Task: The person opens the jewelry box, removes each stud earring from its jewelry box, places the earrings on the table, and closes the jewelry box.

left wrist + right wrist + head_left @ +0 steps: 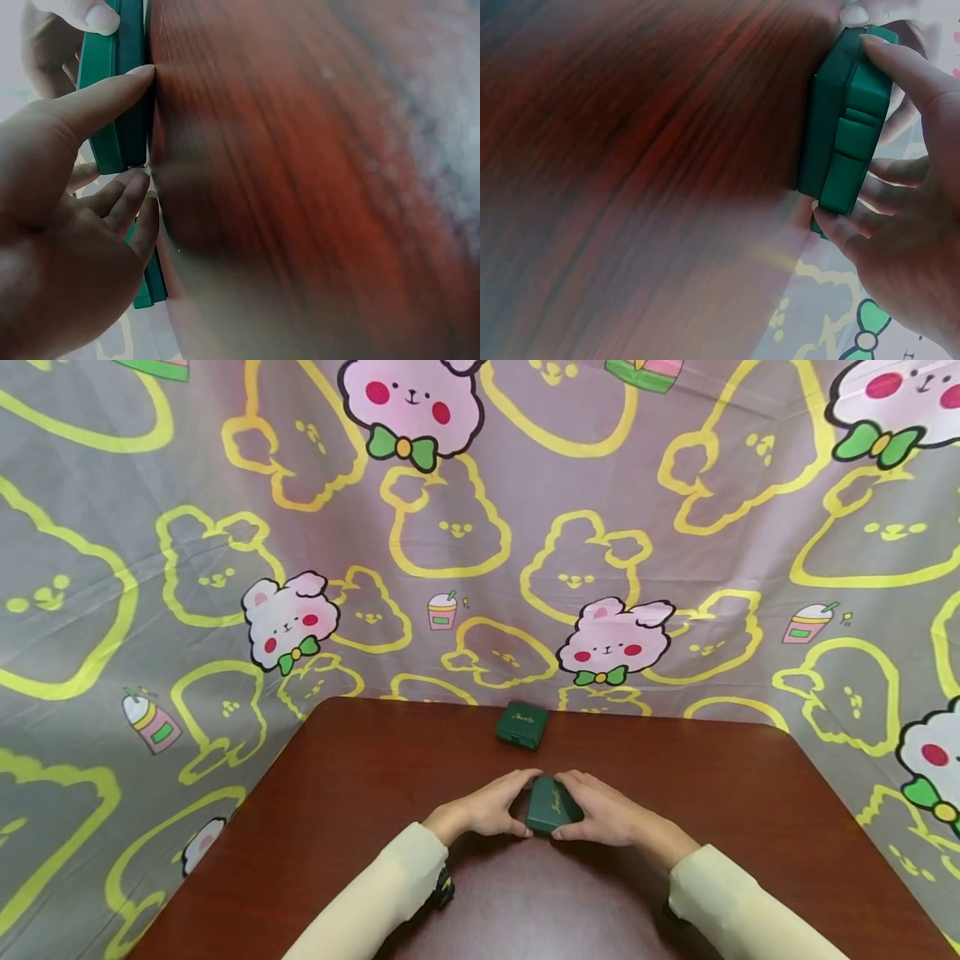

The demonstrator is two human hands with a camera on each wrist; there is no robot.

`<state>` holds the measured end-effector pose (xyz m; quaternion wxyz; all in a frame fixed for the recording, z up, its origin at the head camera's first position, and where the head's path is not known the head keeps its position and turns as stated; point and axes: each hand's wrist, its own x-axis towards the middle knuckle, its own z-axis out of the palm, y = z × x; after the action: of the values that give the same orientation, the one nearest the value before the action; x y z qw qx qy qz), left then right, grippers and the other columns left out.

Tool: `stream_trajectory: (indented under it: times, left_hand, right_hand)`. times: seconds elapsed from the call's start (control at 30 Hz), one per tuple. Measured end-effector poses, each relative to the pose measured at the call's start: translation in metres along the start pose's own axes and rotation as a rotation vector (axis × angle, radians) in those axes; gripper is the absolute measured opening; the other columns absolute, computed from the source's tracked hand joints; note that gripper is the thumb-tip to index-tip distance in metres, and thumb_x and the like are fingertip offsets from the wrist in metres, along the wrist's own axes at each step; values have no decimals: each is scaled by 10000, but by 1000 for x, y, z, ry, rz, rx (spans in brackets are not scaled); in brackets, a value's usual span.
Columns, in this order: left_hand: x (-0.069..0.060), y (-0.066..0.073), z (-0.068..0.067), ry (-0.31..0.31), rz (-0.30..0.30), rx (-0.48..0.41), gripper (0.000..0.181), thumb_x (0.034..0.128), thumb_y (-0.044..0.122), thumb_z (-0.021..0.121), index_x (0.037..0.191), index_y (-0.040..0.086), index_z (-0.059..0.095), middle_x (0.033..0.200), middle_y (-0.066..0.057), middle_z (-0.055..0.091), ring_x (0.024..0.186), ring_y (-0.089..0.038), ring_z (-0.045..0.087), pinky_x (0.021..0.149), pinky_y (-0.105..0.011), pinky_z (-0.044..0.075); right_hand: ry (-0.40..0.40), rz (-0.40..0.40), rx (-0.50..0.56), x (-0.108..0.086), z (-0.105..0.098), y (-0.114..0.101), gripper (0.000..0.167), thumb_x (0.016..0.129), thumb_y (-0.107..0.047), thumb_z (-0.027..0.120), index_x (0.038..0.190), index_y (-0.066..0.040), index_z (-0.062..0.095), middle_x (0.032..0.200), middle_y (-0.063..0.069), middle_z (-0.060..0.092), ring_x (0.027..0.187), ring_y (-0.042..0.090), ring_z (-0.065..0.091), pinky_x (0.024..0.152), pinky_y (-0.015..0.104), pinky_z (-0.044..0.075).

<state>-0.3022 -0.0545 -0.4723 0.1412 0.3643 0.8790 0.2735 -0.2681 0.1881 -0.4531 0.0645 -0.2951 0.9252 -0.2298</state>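
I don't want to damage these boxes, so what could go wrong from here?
The near box is held between the left hand and right hand; if one eases off, it might slip or twist. The far box lies close to the back edge of the table, so a stray forward push could nudge it over.

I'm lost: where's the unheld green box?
In the head view, the unheld box sits right of image centre at the back of the table, beyond the held box.
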Motion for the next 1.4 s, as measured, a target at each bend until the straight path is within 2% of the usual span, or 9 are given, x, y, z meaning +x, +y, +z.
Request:
stream_trajectory:
  times: [0.43,0.77,1.17,1.4]
  left_hand:
    - [-2,0,2,20,2,2,960,845,258,864,1592,96,284,1512,-51,437,1374,-152,432,1131,-349,366]
    - [-4,1,3,24,21,42,959,858,312,851,1600,97,283,1466,-36,468,1356,-139,450,1128,-334,374]
    - [-3,4,1,-23,-1,75,971,896,330,811,1620,75,215,1530,-66,403,1407,-154,385,1152,-334,343]
    - [-3,6,-2,-38,2,93,971,893,317,814,1617,77,212,1496,-64,416,1383,-154,396,1145,-329,347]
  right_hand:
    - [11,-14,-13,-1,2,-1,870,839,-443,829,1462,29,448,1380,126,533,1183,248,531,957,476,466]
    - [11,-26,-4,-3,3,1,856,851,-441,822,1465,22,446,1397,130,525,1203,256,523,961,482,462]
    - [16,-29,8,-3,4,3,861,853,-469,812,1466,15,449,1397,130,525,1193,254,526,955,483,461]
    - [28,-53,1,-3,3,4,843,856,-469,807,1462,1,458,1400,121,526,1209,259,524,962,495,462]
